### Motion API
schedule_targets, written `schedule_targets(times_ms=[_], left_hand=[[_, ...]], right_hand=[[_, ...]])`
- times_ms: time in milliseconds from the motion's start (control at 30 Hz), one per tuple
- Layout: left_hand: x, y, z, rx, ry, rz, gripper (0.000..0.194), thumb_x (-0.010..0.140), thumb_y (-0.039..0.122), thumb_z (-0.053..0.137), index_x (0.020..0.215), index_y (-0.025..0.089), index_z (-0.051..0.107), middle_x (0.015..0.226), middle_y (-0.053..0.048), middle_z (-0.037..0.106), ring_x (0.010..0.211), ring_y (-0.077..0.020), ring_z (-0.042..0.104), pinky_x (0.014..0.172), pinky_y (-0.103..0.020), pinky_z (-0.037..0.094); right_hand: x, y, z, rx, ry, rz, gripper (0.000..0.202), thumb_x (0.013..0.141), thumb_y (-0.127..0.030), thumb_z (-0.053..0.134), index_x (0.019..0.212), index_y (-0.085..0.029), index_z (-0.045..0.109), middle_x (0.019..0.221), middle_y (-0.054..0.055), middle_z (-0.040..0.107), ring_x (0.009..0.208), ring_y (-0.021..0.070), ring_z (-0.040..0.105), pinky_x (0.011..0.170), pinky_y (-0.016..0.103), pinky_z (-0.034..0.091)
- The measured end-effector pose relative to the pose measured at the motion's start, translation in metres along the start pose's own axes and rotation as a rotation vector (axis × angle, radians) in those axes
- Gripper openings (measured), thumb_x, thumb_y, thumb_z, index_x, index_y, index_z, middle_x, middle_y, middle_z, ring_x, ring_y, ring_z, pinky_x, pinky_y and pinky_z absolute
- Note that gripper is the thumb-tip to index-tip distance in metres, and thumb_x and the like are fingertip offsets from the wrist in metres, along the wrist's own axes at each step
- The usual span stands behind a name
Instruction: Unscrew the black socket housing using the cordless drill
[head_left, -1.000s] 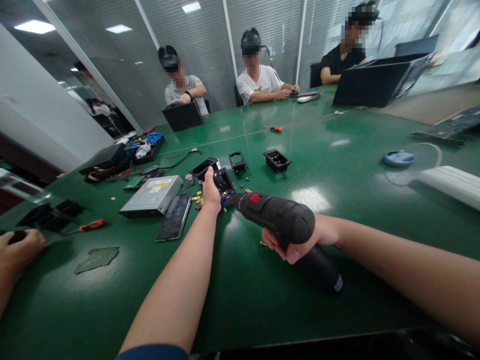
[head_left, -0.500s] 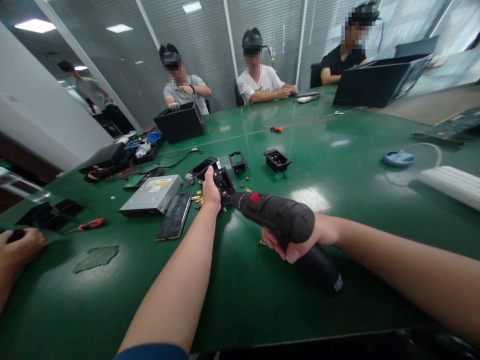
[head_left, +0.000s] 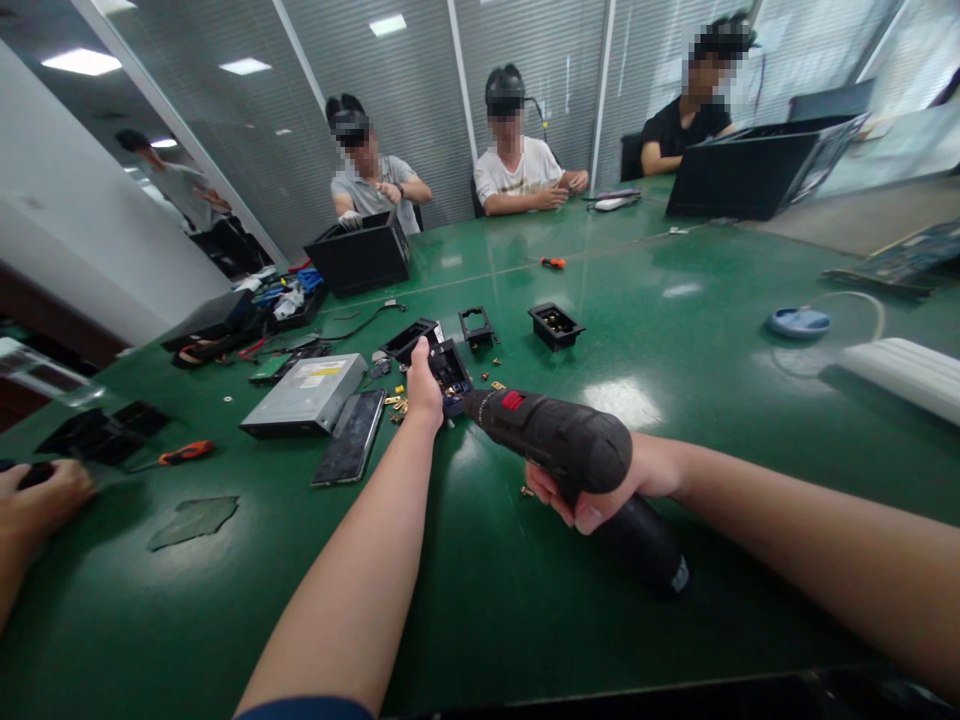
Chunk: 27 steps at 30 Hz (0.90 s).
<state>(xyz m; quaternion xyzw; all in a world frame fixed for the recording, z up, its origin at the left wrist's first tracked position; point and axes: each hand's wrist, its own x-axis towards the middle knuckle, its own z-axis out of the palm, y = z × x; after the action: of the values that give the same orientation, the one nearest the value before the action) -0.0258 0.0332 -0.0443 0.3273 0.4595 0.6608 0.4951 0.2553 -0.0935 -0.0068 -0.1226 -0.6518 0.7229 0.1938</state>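
Observation:
My left hand [head_left: 424, 388] grips a small black plastic housing [head_left: 452, 372] by its left side, its open face turned toward the drill. Wrapped round the grip of a black power drill [head_left: 555, 432] is my right hand [head_left: 592, 492]. The drill's tip points left at the housing; whether it touches is too small to tell. Small brass-coloured parts [head_left: 397, 404] lie just left of the housing. Behind it are another black housing [head_left: 411, 338] and a black frame [head_left: 476, 326]. A third housing [head_left: 555, 326] with metal pieces inside stands farther right.
A silver disc drive [head_left: 306, 395] and a dark phone [head_left: 349, 438] lie left of my left forearm. An orange screwdriver [head_left: 186, 453] is farther left, near another person's hand [head_left: 52, 492]. People sit across the green table [head_left: 480, 600] behind black cases [head_left: 361, 255].
The drill and both my hands hold nearly the same place. Across the table, one person's hands have moved slightly apart, and another person's raised hand has come down a little.

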Motion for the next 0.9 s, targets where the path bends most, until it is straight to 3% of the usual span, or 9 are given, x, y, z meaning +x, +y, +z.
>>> schedule_targets(times_ms=[267,467,667,900], left_hand=[[0.0,0.0,0.001,0.016,0.005,0.021,0.071,0.09,0.091,0.083,0.1,0.021,0.082,0.092,-0.013,0.09,0.101,-0.0383,0.095,0.079,-0.041,0.076],[-0.002,0.001,-0.002,0.021,-0.004,-0.005,0.069,0.093,0.089,0.082,0.106,0.021,0.084,0.089,-0.011,0.089,0.095,-0.0373,0.094,0.077,-0.041,0.076],[-0.003,0.003,-0.002,0.056,0.01,-0.003,0.07,0.094,0.088,0.08,0.109,0.02,0.084,0.093,-0.013,0.09,0.094,-0.0365,0.094,0.077,-0.041,0.076],[-0.002,0.001,0.0,0.044,0.017,0.001,0.066,0.092,0.089,0.077,0.092,0.023,0.079,0.082,-0.014,0.086,0.09,-0.0384,0.093,0.072,-0.041,0.075]], right_hand=[[-0.001,0.006,-0.001,-0.01,0.018,0.014,0.053,0.067,-0.042,0.119,0.094,-0.022,0.079,0.082,-0.004,0.083,0.076,0.02,0.073,0.093,0.043,0.061],[0.0,0.01,-0.003,-0.005,0.024,0.015,0.054,0.063,-0.043,0.12,0.092,-0.022,0.08,0.085,-0.001,0.084,0.083,0.0223,0.076,0.092,0.043,0.061],[0.0,0.006,-0.002,-0.007,0.008,0.04,0.056,0.066,-0.049,0.12,0.094,-0.021,0.081,0.082,-0.003,0.082,0.074,0.0205,0.075,0.093,0.045,0.061],[0.003,0.015,-0.006,-0.042,0.004,0.016,0.058,0.062,-0.049,0.121,0.093,-0.022,0.079,0.082,-0.002,0.082,0.081,0.0227,0.076,0.093,0.045,0.064]])
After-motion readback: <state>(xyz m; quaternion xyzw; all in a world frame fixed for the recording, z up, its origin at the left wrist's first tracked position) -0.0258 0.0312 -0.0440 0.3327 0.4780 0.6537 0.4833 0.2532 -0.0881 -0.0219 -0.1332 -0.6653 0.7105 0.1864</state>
